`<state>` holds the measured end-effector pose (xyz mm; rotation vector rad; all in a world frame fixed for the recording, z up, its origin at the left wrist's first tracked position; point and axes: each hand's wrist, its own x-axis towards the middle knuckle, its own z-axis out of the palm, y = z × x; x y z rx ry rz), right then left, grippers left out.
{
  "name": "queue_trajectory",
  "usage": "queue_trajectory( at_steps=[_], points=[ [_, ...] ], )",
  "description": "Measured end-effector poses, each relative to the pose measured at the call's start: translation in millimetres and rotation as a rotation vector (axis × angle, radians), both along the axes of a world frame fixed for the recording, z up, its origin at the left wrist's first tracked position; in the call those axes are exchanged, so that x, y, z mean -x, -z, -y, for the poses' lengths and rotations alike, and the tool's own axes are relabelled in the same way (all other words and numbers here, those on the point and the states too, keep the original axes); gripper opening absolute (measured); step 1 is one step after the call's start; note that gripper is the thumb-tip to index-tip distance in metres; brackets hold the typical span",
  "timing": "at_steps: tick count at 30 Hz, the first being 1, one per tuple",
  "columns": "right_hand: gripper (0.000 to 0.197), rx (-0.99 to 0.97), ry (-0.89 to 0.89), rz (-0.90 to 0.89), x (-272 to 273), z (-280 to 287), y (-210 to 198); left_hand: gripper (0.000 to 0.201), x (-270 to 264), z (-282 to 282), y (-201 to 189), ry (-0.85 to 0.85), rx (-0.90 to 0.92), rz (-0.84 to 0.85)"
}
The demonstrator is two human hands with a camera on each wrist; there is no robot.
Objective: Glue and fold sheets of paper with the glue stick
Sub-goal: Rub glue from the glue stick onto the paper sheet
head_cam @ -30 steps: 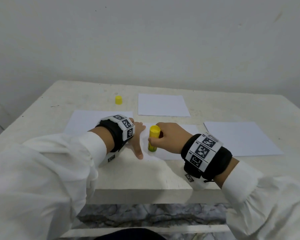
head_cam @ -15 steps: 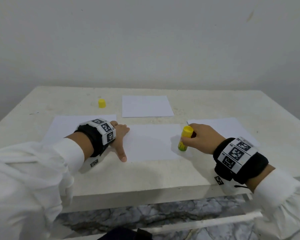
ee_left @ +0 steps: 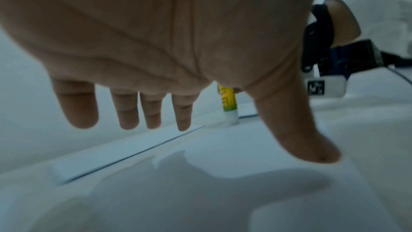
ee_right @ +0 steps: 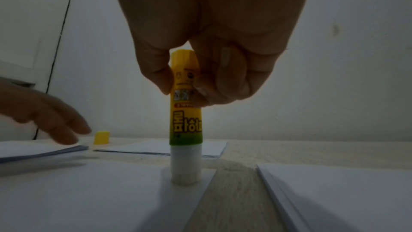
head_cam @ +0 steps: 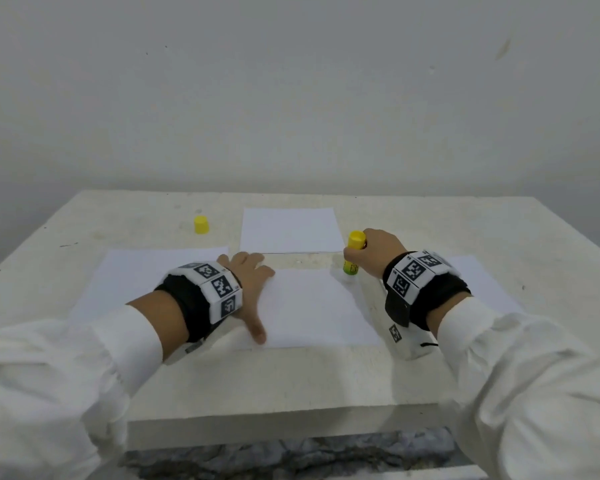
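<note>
A white sheet of paper (head_cam: 312, 306) lies in front of me near the table's front edge. My left hand (head_cam: 253, 282) lies flat on its left edge with straight, spread fingers (ee_left: 127, 112). My right hand (head_cam: 378, 251) pinches a yellow glue stick (head_cam: 353, 252) upright, cap off. Its white glue end (ee_right: 185, 170) presses down on the sheet's far right corner. In the left wrist view the glue stick (ee_left: 228, 105) shows past the fingers.
The yellow cap (head_cam: 201, 224) stands at the back left of the white table (head_cam: 291, 382). Another sheet (head_cam: 290, 230) lies at the back centre, a stack of paper (head_cam: 146, 271) on the left and more paper (head_cam: 482, 282) on the right.
My right hand has drawn the glue stick from the sheet's near left part across to its right side, then up to its far right corner. The left hand has stayed flat on the sheet.
</note>
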<state>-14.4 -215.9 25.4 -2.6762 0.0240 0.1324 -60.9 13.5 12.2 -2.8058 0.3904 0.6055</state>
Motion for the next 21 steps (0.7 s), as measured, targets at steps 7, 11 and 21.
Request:
queue_trajectory(
  at_steps=[7,11,21],
  points=[
    [0.029,0.009,-0.045,-0.004,-3.9,3.3,-1.6,0.081,-22.6,98.8,9.8,0.057,0.134,-0.040],
    [0.030,0.027,-0.100,-0.016,-3.7,5.9,-2.7,0.082,-32.6,103.8,16.3,0.018,0.058,-0.079],
    [0.025,-0.050,-0.254,-0.046,52.5,27.9,0.5,0.094,-31.3,103.6,10.7,0.008,0.079,-0.128]
  ],
)
